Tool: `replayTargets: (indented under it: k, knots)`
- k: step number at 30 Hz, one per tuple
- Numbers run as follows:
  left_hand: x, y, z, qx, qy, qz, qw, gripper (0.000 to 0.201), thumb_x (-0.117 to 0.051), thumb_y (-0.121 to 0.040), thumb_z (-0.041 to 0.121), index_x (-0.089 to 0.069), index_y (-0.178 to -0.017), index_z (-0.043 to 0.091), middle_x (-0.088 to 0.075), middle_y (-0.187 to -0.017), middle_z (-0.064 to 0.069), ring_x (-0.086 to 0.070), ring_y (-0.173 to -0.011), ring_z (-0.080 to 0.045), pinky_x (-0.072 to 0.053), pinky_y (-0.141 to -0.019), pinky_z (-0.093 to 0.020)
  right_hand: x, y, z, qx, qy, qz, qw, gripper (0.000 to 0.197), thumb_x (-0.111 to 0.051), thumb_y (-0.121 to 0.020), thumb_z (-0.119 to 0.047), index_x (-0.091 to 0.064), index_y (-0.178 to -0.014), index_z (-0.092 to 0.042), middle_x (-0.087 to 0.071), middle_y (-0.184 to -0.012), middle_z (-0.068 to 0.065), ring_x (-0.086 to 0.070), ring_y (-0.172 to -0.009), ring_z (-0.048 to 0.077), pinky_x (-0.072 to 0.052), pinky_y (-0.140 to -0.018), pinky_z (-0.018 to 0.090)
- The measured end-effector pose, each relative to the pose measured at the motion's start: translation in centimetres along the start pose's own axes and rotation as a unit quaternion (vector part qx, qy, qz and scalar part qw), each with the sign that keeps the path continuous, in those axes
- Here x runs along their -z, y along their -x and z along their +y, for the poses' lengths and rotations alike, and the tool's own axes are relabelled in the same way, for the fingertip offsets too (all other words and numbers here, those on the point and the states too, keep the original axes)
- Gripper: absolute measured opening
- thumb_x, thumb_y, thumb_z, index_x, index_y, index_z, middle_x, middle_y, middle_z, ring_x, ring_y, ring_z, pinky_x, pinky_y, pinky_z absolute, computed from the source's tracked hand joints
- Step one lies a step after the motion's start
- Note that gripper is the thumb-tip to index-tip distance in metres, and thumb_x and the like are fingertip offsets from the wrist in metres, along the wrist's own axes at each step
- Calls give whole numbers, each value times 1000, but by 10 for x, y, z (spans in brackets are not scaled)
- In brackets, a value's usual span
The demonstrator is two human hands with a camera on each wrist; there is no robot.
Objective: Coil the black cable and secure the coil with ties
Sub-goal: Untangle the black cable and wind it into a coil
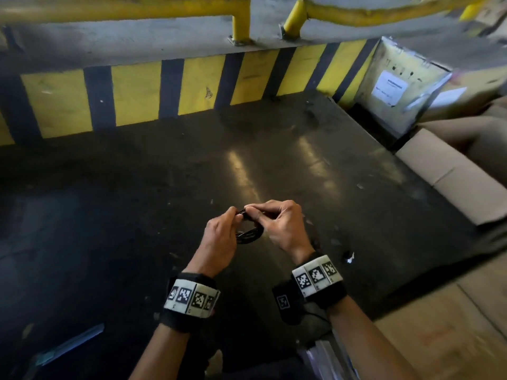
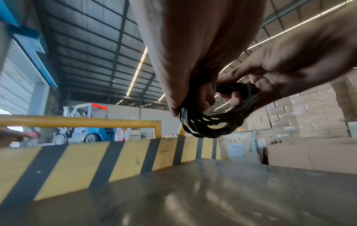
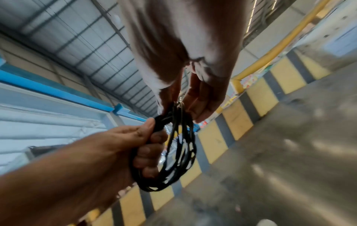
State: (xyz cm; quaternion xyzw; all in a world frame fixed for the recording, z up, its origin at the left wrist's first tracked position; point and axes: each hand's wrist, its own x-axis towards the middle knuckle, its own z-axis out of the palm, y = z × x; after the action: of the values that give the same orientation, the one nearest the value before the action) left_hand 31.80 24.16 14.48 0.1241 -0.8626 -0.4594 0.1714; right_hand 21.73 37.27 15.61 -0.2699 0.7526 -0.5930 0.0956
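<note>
Loosely, black cable (image 3: pixel 179 152) in many loops between left hand (image 1: pixel 219 239) and right hand (image 1: pixel 279 226).

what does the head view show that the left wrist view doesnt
Only the head view shows both marker wristbands, the right hand from above, and a small white scrap on the dark floor.

Only the left wrist view shows the warehouse roof, a forklift beyond the rail, and stacked cartons.

Both show the black cable coiled and held in both hands, the left hand, and the yellow-and-black striped barrier.
</note>
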Motion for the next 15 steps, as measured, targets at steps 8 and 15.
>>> replayTargets:
  k: [8, 15]
  knots:
    - [-80, 24, -15, 94, 15, -224, 970, 23, -40, -106, 15, -53, -87, 17, -56, -72, 5, -57, -57, 0, -42, -55, -15, 58, 81, 99, -199, 24, -4, 980, 27, -73, -91, -28, -76, -117, -20, -80, -101, -2, -77, -88, 8, -59, -93, 30]
    - [-128, 28, -33, 128, -64, -296, 945, 26, -38, -106, 21, -51, -84, 19, -54, -74, 6, -54, -66, -8, -38, -53, -11, 103, 110, 169, -337, 150, 108, 923, 20, -73, -88, -20, -80, -106, -16, -81, -94, 5, -76, -86, 14, -56, -92, 25]
